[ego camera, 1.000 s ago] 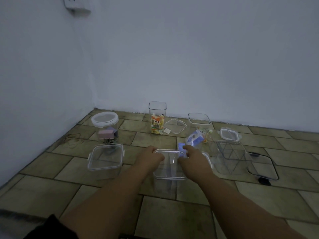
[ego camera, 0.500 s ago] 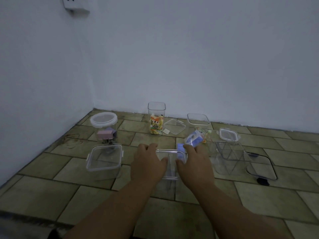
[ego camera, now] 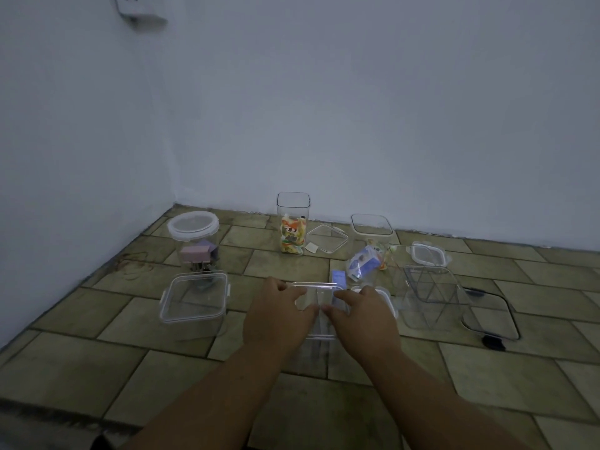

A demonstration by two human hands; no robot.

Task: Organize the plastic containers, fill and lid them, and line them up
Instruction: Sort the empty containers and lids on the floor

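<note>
As it stands upright, the container [ego camera: 315, 291] (clear) looks narrow.

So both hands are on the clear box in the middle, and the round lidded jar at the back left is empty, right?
Not quite. The head view shows the round lidded jar holds pink and purple items. The left hand and right hand are indeed on the clear box.
</note>
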